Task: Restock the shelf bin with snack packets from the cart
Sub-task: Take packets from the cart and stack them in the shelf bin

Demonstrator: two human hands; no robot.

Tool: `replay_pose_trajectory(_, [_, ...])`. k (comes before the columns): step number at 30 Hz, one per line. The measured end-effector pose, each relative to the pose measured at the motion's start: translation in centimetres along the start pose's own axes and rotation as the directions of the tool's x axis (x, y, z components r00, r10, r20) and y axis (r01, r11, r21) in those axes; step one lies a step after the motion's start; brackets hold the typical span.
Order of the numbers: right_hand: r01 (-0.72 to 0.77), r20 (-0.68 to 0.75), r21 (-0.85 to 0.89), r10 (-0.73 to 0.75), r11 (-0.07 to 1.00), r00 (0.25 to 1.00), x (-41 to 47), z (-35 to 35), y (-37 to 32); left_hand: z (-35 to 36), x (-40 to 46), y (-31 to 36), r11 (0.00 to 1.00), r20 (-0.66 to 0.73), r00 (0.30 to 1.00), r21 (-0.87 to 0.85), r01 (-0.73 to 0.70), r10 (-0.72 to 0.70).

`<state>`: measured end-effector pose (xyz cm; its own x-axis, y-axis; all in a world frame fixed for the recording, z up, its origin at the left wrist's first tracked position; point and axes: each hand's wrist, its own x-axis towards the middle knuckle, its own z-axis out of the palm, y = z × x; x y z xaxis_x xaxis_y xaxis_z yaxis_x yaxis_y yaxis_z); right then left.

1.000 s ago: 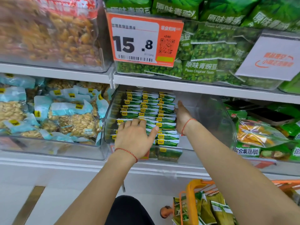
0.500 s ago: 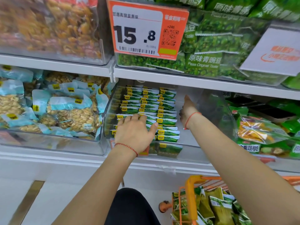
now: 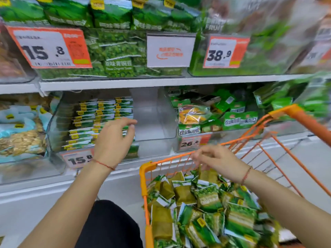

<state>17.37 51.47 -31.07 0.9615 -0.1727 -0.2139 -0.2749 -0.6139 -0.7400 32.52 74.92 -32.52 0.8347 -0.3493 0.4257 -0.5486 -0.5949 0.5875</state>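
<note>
1. Your left hand point(image 3: 114, 140) sat at centre-left of the frame, in front of the clear shelf bin point(image 3: 157, 122). Fingers were loosely spread and slightly curled, tips near the stacked snack packets point(image 3: 100, 119), nothing held. Whether the tips touched the stack, can't tell; the hand was blurred.
2. Your right hand point(image 3: 216, 160) was at centre-right, over the front rim of the orange cart point(image 3: 145, 176). Fingers hung relaxed and pointed left and down; no packet in it as far as the blur lets me see.
3. The stacked packets filled the left part of the bin in 3 rows, green and white w/ yellow tags. The right part of the bin showed bare clear plastic.
4. Loose green packets point(image 3: 209, 197) lay heaped in the cart at lower right of the frame, just below your right hand.
5. An orange price tag reading 15.8 point(image 3: 48, 48) hung on the upper shelf at upper left; a 2nd tag, also 15.8 point(image 3: 77, 159), sat on the bin's front, partly behind your left wrist.
6. Other tags: 38.9 point(image 3: 225, 52) at upper right, 26.8 point(image 3: 189, 143) on the neighbouring bin to the right.
7. A bin of nut packs in pale blue wrap point(image 3: 21, 133) sat at far left, beside the task bin.
8. Each wrist wore a thin red string.
</note>
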Motion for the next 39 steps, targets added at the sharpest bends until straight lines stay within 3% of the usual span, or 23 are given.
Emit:
replay_pose_trajectory(2, [-0.061,-0.028,-0.167,0.057,0.984,0.998,-1.2,-1.0,3.0,1.3,-1.6,3.0,0.994,0.079,0.994,-0.088,-0.068,0.075])
replay_pose_trajectory(4, [-0.105,-0.003,-0.254,0.107,0.962,0.994,-2.3,-1.3,5.4,2.8,-3.4,5.7,0.980,0.348,0.927,-0.183,-0.079,0.140])
replay_pose_trajectory(5, [-0.104,0.033,-0.314,0.120,0.944,0.992,-2.8,-1.1,6.2,3.6,-4.4,6.8,0.976,0.534,0.828,-0.207,-0.066,0.169])
replay_pose_trajectory(7, [-0.100,0.090,-0.425,0.152,0.900,0.984,-3.6,-0.3,7.5,5.3,-6.3,8.5,0.983,0.827,0.532,-0.162,-0.085,0.182])
replay_pose_trajectory(8, [-0.088,0.097,-0.463,0.149,0.882,0.984,-3.9,0.1,7.8,6.1,-7.2,9.0,0.981,0.891,0.416,-0.139,-0.138,0.185])
replay_pose_trajectory(10, [-0.050,0.105,-0.453,0.109,0.890,0.988,-4.3,0.7,8.0,7.4,-8.4,10.0,0.971,0.939,0.298,-0.113,-0.211,0.174])
replay_pose_trajectory(14, [-0.042,0.300,-0.142,0.083,0.989,0.950,-5.2,0.7,8.2,9.1,-10.0,10.4,0.957,0.963,0.241,-0.052,-0.284,0.123])
replay_pose_trajectory(16, [-0.033,0.431,-0.203,0.120,0.979,0.895,-5.5,0.8,8.6,9.6,-10.6,10.0,0.936,0.964,0.251,0.003,-0.352,0.092])
replay_pose_trajectory(19, [-0.012,0.439,-0.353,0.177,0.936,0.881,-5.4,1.6,9.2,9.5,-10.4,9.1,0.972,0.950,0.299,-0.015,-0.235,0.087])
replay_pose_trajectory(22, [-0.016,0.334,-0.383,0.154,0.923,0.930,-5.5,1.5,9.3,9.0,-9.8,8.3,0.971,0.899,0.421,-0.194,0.141,0.118])
replay_pose_trajectory(24, [-0.030,0.230,-0.315,0.107,0.949,0.967,-5.5,1.1,9.3,8.7,-9.7,8.2,0.829,0.845,0.527,-0.357,0.431,0.090])
replay_pose_trajectory(26, [-0.039,0.109,-0.202,0.062,0.979,0.992,-5.5,0.8,8.9,8.6,-9.5,8.5,0.701,0.773,0.634,-0.455,0.549,0.005])
replay_pose_trajectory(29, [-0.037,-0.047,-0.070,0.034,0.997,0.998,-5.5,0.8,8.4,8.8,-9.4,8.1,0.713,0.609,0.783,-0.494,0.498,-0.125])
replay_pose_trajectory(31, [-0.032,-0.121,-0.038,0.027,0.999,0.992,-5.4,0.8,8.6,8.9,-9.4,7.7,0.729,0.536,0.827,-0.495,0.473,-0.172])
replay_pose_trajectory(34, [-0.061,-0.205,0.049,0.070,0.997,0.976,-5.3,0.7,8.7,8.6,-9.4,7.6,0.710,0.485,0.860,-0.550,0.440,-0.157])
replay_pose_trajectory(37, [-0.030,-0.279,0.299,0.118,0.954,0.953,-5.1,0.1,8.2,8.7,-9.7,7.9,0.749,0.504,0.861,-0.548,0.373,-0.059])
replay_pose_trajectory(39, [-0.040,-0.232,0.359,0.130,0.932,0.964,-4.9,0.0,7.6,8.7,-10.0,8.3,0.755,0.519,0.855,-0.555,0.350,-0.014])
